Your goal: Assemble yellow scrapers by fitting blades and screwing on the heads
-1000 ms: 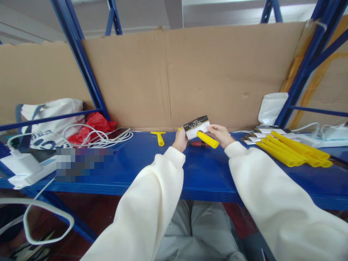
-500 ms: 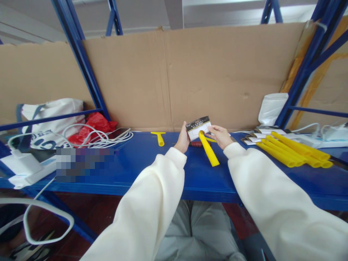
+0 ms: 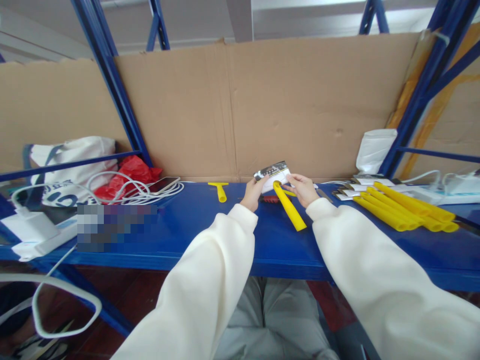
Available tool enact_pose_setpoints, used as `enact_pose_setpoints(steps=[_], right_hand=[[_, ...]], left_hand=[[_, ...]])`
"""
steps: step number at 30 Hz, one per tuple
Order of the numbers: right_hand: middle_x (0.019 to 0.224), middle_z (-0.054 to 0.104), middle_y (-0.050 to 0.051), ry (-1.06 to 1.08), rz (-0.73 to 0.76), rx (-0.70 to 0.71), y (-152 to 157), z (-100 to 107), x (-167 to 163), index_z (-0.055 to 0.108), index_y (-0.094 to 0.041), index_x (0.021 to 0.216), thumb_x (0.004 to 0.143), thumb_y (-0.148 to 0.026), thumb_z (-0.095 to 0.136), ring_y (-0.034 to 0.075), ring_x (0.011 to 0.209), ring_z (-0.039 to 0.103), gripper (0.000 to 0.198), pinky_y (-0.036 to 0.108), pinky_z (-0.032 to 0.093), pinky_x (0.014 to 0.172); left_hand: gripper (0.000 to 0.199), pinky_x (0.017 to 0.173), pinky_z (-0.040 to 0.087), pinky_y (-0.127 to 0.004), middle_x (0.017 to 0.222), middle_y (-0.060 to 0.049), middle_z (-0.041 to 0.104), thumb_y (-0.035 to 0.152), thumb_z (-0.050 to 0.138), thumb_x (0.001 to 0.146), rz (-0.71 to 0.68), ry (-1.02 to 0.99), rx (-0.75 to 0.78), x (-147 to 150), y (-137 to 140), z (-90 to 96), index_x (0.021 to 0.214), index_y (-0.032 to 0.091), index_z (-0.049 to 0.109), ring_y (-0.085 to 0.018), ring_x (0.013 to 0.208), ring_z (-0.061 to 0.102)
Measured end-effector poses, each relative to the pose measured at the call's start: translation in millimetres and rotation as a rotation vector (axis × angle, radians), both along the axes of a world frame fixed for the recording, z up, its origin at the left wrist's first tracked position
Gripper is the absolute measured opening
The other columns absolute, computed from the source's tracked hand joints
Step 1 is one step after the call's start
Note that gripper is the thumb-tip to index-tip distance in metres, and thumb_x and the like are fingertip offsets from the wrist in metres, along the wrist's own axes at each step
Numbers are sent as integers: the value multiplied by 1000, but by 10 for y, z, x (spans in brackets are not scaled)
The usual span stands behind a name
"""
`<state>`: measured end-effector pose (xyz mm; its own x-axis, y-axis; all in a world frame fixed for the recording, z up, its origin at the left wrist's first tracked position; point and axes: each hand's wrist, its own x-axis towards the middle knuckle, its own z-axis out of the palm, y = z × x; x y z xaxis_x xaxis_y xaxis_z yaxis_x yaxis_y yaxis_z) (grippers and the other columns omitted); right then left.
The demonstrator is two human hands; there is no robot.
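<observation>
My left hand (image 3: 254, 193) is closed on the left side of a printed card (image 3: 270, 172), black along the top and white below. At the card's right edge, my right hand (image 3: 302, 189) is closed too, its fingers pinching the card. A yellow tube-shaped handle (image 3: 290, 209) hangs from the card's lower part and slants down to the right, its wide end towards me. Behind it, partly hidden, a dark red object (image 3: 270, 199) lies on the blue table (image 3: 187, 225). Left of my hands rests a small yellow T-shaped tool (image 3: 221, 191).
Several yellow tube handles with cards (image 3: 405, 207) lie piled at the right. A white pouch (image 3: 376, 151) leans by the blue post. At the left are a cloth bag (image 3: 75, 160), a red plastic bag (image 3: 131, 172), white cables (image 3: 165, 192) and a power strip (image 3: 45, 237). Cardboard (image 3: 300, 105) backs the table.
My left thumb has come over the front of the card, which tilts back slightly. The handle's wide end has shifted a little to the right.
</observation>
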<state>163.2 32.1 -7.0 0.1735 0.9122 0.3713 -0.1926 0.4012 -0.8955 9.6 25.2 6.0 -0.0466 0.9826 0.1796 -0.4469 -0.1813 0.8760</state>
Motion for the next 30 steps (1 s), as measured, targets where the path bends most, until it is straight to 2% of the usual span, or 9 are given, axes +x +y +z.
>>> enact_pose_setpoints(steps=[7,10,15,18,21,23,27,30], right_hand=[[86,71,2,-105,-35,47,36,-20,-2,64,-22,74,65,-44,77,18,91,67,26,37,54,84],[92,70,5,-206,-135,74,61,-37,22,67,-21,76,63,-49,76,20,90,65,32,39,54,84],[98,67,11,-603,-423,297,12,5,53,69,-19,81,70,-44,70,24,91,64,27,42,50,89],[89,67,11,-852,-494,306,-95,71,17,70,-18,85,78,-39,63,22,83,64,24,38,50,83],[75,67,7,-1041,-417,204,-201,111,-58,70,-18,90,82,-41,58,21,72,64,27,33,49,73],[73,68,5,-1135,-320,181,-240,108,-108,69,-19,97,81,-42,62,20,69,64,30,31,47,69],[82,69,3,-1231,-149,258,-247,67,-164,63,-18,109,77,-31,66,17,70,62,34,27,45,68],[91,70,5,-1287,-120,318,-247,63,-170,65,-18,102,79,-20,60,16,75,62,24,27,46,73]], left_hand=[[8,82,56,-38,70,-5,72,8,71,71,49,-40,-94,11,-31,26,71,15,65,-23,84,71],[11,83,55,-38,68,-5,70,5,71,68,45,-93,-65,19,8,2,70,14,64,-22,82,71],[21,85,53,-38,61,-1,63,-2,70,60,156,-52,-45,6,83,-44,64,15,58,-22,81,69],[26,85,53,-37,64,1,61,-6,65,59,258,5,-39,-12,114,-59,68,16,55,-20,80,68],[30,84,53,-35,71,1,60,-8,61,59,314,19,-44,-23,143,-69,75,17,53,-18,80,67],[33,84,53,-34,73,2,58,-9,59,59,337,20,-49,-25,161,-76,78,18,52,-16,80,66],[33,79,53,-32,73,3,55,-9,57,60,346,36,-61,-23,178,-84,79,17,51,-13,74,63],[33,78,54,-33,74,3,55,-9,55,61,318,48,-71,-22,185,-88,81,17,51,-14,73,63]])
